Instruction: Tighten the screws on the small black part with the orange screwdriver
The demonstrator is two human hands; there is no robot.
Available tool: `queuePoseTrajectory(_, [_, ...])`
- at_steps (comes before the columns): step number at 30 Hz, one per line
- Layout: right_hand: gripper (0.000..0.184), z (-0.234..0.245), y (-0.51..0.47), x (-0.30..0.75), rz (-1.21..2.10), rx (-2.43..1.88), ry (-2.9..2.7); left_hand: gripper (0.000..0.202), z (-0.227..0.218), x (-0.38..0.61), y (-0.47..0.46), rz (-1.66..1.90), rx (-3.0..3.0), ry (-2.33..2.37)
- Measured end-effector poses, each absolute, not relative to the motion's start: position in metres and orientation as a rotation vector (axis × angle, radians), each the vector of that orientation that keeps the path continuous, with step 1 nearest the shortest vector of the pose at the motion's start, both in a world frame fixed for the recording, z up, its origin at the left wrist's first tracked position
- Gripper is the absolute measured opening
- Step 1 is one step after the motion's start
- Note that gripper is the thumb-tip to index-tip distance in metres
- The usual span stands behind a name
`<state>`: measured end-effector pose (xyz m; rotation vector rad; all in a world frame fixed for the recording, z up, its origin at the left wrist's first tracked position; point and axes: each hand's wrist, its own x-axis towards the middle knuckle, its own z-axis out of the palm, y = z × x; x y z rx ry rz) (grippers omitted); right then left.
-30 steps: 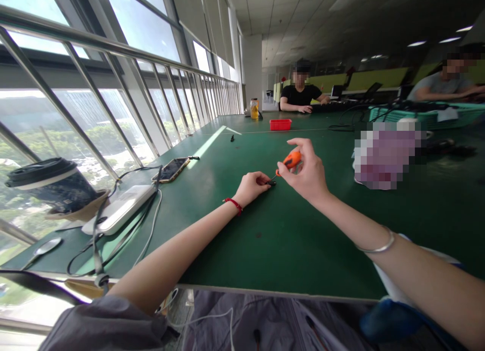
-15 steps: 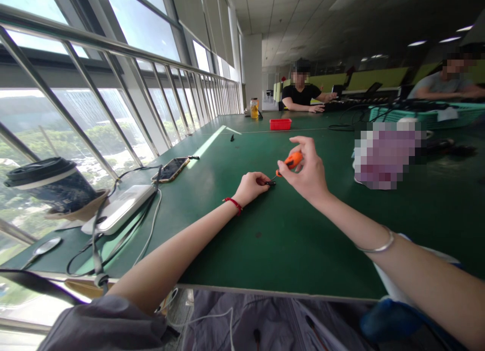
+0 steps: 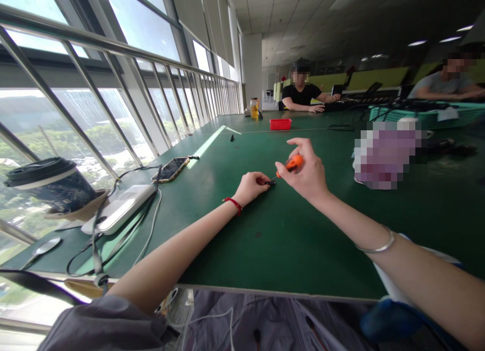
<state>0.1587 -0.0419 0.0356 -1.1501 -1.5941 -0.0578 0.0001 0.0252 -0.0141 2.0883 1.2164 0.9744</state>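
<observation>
My right hand point(image 3: 308, 175) pinches the orange handle of a small screwdriver point(image 3: 291, 165) between thumb and fingers. The shaft slants down and left, and its tip meets a small dark part point(image 3: 270, 182) on the green table point(image 3: 288, 230). My left hand point(image 3: 250, 187) is closed on that part and pins it to the tabletop. A red cord circles my left wrist and a thin silver bangle my right forearm.
At the left edge lie a paper cup on its side point(image 3: 49, 187), a white power bank point(image 3: 123, 205) with cables, a spoon and a phone point(image 3: 172, 169). Farther back stand a red tray point(image 3: 280, 123) and a jar point(image 3: 253, 108). Two people sit at the far end.
My right fingers have shifted round the orange handle, rolling it slightly. My left hand and the small part have stayed where they were.
</observation>
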Motion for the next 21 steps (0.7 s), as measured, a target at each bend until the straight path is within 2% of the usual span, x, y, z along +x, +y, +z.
queuePoseTrajectory(7, [0.021,0.0365,-0.0436,0.159,-0.032,-1.179,-1.653,0.013,-0.0129,0.0007,0.0242,0.96,2.101,1.229])
queuePoseTrajectory(8, [0.021,0.0362,-0.0434,0.159,-0.031,-1.166,-1.646,0.013,-0.013,0.0006,0.0242,0.957,2.1,1.228])
queuePoseTrajectory(13, [0.043,0.0365,-0.0422,0.1594,-0.037,-1.121,-1.601,0.014,-0.0145,-0.0002,0.0248,0.955,2.11,1.226])
queuePoseTrajectory(18, [0.024,0.039,-0.0444,0.1582,-0.012,-1.199,-1.595,0.014,-0.0152,0.0001,0.0253,0.962,2.118,1.237])
queuePoseTrajectory(21, [0.022,0.0383,-0.0442,0.1583,-0.007,-1.168,-1.601,0.014,-0.0151,0.0004,0.0256,0.956,2.111,1.242])
